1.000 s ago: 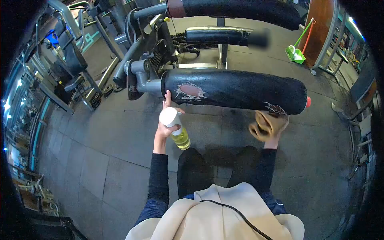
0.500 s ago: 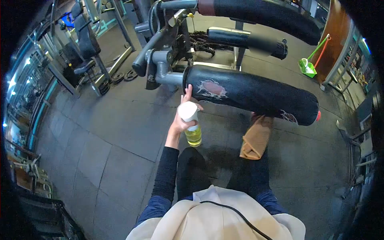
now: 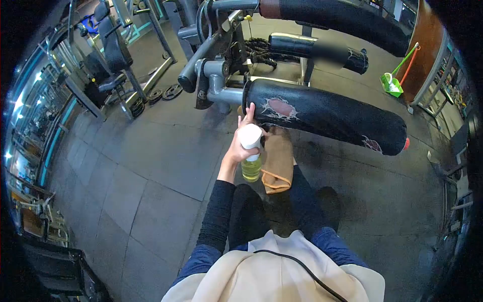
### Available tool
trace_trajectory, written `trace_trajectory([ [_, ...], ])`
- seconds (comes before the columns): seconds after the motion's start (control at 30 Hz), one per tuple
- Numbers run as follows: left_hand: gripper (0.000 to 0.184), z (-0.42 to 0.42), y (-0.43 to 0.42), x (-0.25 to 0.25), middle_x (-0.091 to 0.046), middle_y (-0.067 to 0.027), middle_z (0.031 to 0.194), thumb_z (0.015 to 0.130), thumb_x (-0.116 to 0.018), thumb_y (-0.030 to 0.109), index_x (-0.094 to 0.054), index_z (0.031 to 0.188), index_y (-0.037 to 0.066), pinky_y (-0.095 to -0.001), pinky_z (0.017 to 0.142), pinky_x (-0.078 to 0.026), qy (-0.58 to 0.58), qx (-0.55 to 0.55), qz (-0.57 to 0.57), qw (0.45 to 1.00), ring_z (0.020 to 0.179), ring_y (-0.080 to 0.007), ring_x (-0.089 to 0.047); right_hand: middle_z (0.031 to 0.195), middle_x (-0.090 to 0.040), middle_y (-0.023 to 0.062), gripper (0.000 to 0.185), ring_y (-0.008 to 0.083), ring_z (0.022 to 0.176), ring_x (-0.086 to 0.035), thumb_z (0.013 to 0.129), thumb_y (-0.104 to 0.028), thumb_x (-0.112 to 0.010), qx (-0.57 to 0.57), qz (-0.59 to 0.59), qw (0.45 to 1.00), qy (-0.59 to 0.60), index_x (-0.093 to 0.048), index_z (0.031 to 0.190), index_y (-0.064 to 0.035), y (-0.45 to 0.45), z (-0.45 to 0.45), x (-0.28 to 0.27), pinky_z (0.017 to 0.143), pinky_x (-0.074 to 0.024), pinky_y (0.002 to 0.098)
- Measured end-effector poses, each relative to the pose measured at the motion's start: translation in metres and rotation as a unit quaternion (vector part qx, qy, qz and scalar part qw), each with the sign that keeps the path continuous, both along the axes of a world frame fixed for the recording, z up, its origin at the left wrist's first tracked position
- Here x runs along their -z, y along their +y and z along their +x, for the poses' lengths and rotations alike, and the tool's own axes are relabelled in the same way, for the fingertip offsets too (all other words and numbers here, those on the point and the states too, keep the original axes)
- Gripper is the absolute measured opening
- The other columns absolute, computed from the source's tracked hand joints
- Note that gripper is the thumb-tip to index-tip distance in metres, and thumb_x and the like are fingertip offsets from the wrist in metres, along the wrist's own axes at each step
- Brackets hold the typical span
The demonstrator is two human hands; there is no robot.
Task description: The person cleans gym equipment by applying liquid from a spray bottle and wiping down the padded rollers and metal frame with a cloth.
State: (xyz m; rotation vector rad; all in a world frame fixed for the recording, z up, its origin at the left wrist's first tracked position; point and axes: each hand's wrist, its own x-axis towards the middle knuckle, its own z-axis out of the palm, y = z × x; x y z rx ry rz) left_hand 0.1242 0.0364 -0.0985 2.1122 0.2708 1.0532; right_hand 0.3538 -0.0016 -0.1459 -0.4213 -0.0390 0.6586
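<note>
My left hand (image 3: pixel 234 150) is closed around a clear spray bottle (image 3: pixel 251 171) with a white top and yellow liquid inside. Its extended fingers reach up to the left end of a long black padded roller (image 3: pixel 332 113) with torn patches in its cover. A brown cloth (image 3: pixel 278 160) with an orange edge hangs just right of the bottle, against the underside of the roller. My right hand is behind the cloth and holds it; its fingers are hidden, and only a sliver of skin near the wrist (image 3: pixel 296 161) shows.
The roller joins a grey metal machine frame (image 3: pixel 216 80), with another large pad (image 3: pixel 342 20) above. Weight plates (image 3: pixel 172 92) and a seat machine (image 3: pixel 116 55) stand at left. A green dustpan (image 3: pixel 391 85) is at far right. Dark rubber tiles (image 3: pixel 151 166) cover the floor.
The cloth and my right hand have moved left beneath the roller, close to the bottle. My left hand still holds the bottle at the roller's end. The view has shifted slightly.
</note>
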Motion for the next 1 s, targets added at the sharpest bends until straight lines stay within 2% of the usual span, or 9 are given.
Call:
trace_trajectory([
  [0.07, 0.046, 0.001, -0.001, 0.0, -0.014, -0.0075, 0.153, 0.036, -0.065, 0.021, -0.07, 0.081, 0.011, -0.0546, 0.109, 0.004, 0.0, -0.001, -0.007, 1.0, 0.141, -0.0298, -0.014, 0.126, -0.05, 0.0139, 0.06, 0.0294, 0.115, -0.049, 0.094, -0.052, -0.032, -0.005, 0.003, 1.0, -0.006, -0.041, 0.13, -0.0047, -0.049, 0.031, 0.025, 0.099, -0.0363, 0.0425],
  [0.13, 0.048, 0.001, -0.003, -0.001, -0.01, -0.0172, 0.152, 0.035, -0.064, 0.016, -0.069, 0.082, 0.011, -0.0487, 0.111, 0.0, 0.011, -0.019, 0.019, 1.0, 0.141, -0.0312, -0.009, 0.126, -0.05, 0.0138, 0.06, 0.0293, 0.115, -0.049, 0.094, -0.052, -0.032, -0.01, 0.008, 1.0, -0.012, -0.042, 0.129, -0.0048, -0.106, 0.066, 0.052, 0.099, -0.0366, 0.0424],
  [0.27, 0.044, 0.003, -0.005, -0.002, -0.014, -0.0101, 0.153, 0.034, -0.064, 0.017, -0.068, 0.078, 0.012, -0.0542, 0.11, 0.003, -0.015, -0.008, -0.015, 1.0, 0.141, -0.0311, -0.01, 0.125, -0.05, 0.0135, 0.059, 0.029, 0.114, -0.049, 0.094, -0.052, -0.031, -0.025, 0.012, 0.999, -0.019, -0.042, 0.129, -0.0051, -0.192, 0.114, 0.092, 0.098, -0.0373, 0.0423],
  [0.67, 0.046, 0.002, -0.003, -0.006, -0.011, -0.0112, 0.153, 0.033, -0.063, 0.017, -0.069, 0.078, 0.01, -0.056, 0.109, -0.001, -0.002, -0.002, 0.0, 1.0, 0.141, -0.0337, -0.008, 0.124, -0.051, 0.0127, 0.058, 0.0281, 0.113, -0.05, 0.094, -0.051, -0.03, -0.06, 0.037, 0.997, -0.025, -0.043, 0.128, -0.0058, -0.229, 0.231, 0.132, 0.097, -0.0392, 0.0418],
  [0.83, 0.045, 0.0, -0.009, -0.009, -0.01, -0.0119, 0.153, 0.034, -0.063, 0.018, -0.069, 0.078, 0.009, -0.0516, 0.111, -0.001, -0.024, 0.027, -0.027, 0.999, 0.141, -0.0326, -0.006, 0.124, -0.051, 0.0124, 0.058, 0.0278, 0.112, -0.051, 0.094, -0.051, -0.029, -0.083, 0.041, 0.995, -0.028, -0.043, 0.128, -0.0061, -0.236, 0.239, 0.145, 0.096, -0.04, 0.0416],
  [0.87, 0.045, -0.001, -0.009, -0.01, -0.01, -0.0119, 0.153, 0.034, -0.063, 0.018, -0.069, 0.078, 0.009, -0.0516, 0.111, -0.001, -0.025, 0.026, -0.026, 0.999, 0.141, -0.0326, -0.006, 0.124, -0.051, 0.0124, 0.058, 0.0278, 0.112, -0.051, 0.094, -0.051, -0.029, -0.085, 0.042, 0.995, -0.029, -0.043, 0.128, -0.0061, -0.19, 0.127, 0.054, 0.096, -0.04, 0.0416],
  [0.9, 0.046, -0.003, -0.009, -0.012, -0.01, -0.0141, 0.152, 0.035, -0.062, 0.019, -0.07, 0.079, 0.007, -0.0463, 0.112, -0.005, -0.018, 0.03, -0.036, 0.999, 0.142, -0.0296, -0.005, 0.135, -0.041, 0.0117, 0.064, 0.0242, 0.122, -0.044, 0.094, -0.054, -0.035, 0.2, -0.18, 0.963, 0.02, -0.038, 0.134, -0.0049, -0.162, 0.044, -0.047, 0.103, -0.0326, 0.0344],
  [0.93, 0.048, -0.004, -0.009, -0.013, -0.01, -0.0164, 0.152, 0.035, -0.061, 0.019, -0.07, 0.08, 0.006, -0.0411, 0.113, -0.008, -0.01, 0.035, -0.047, 0.998, 0.142, -0.0266, -0.004, 0.135, -0.042, 0.0111, 0.065, 0.0239, 0.121, -0.044, 0.093, -0.056, -0.034, 0.178, -0.103, 0.978, 0.011, -0.038, 0.133, -0.0052, -0.146, 0.031, -0.036, 0.102, -0.0339, 0.0347],
  [1.0, 0.048, -0.006, -0.01, -0.019, -0.01, -0.0161, 0.152, 0.035, -0.061, 0.019, -0.07, 0.08, 0.004, -0.0401, 0.113, -0.009, -0.008, 0.042, -0.062, 0.997, 0.142, -0.0254, -0.005, 0.129, -0.047, 0.0077, 0.065, 0.0238, 0.116, -0.049, 0.092, -0.06, -0.031, 0.146, -0.095, 0.984, 0.038, -0.041, 0.13, -0.0081, -0.122, -0.021, -0.055, 0.101, -0.0371, 0.0367],
])
